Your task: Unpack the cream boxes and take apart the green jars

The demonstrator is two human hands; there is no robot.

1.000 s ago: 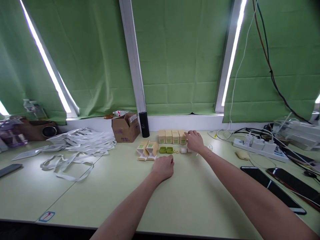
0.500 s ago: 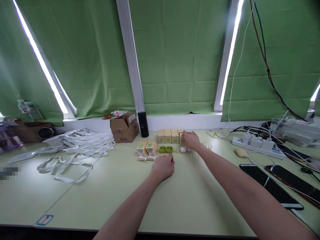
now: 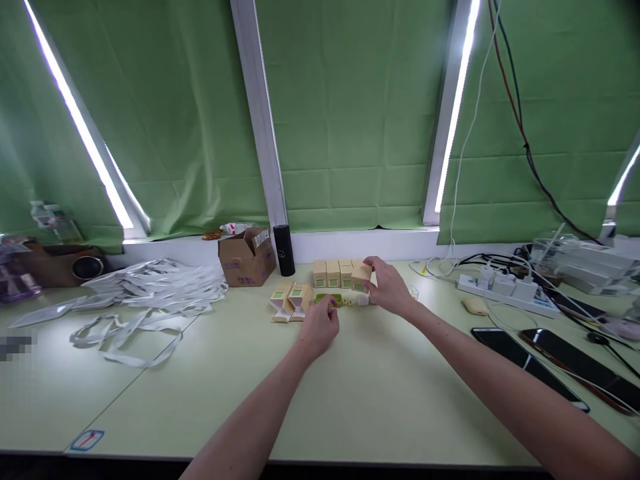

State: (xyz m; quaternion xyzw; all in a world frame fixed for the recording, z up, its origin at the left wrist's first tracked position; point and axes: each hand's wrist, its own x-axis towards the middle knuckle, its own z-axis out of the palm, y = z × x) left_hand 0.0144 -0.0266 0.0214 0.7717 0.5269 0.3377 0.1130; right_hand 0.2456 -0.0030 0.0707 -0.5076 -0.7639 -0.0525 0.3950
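My right hand is closed on a small tan box, lifted and tilted off the right end of a row of three like boxes near the window sill. My left hand reaches forward with its fingers pinched at the green case lying in front of the row; I cannot tell whether it grips it. Two opened tan boxes lie to the left of the green case. A small white piece sits below my right hand.
A brown carton and a black cylinder stand by the sill. A heap of white straps covers the left of the pale green table. A power strip with cables and two phones lie on the right.
My right hand has picked the rightmost tan box out of the row and lifted it. My left hand has moved forward from the table to the green case.
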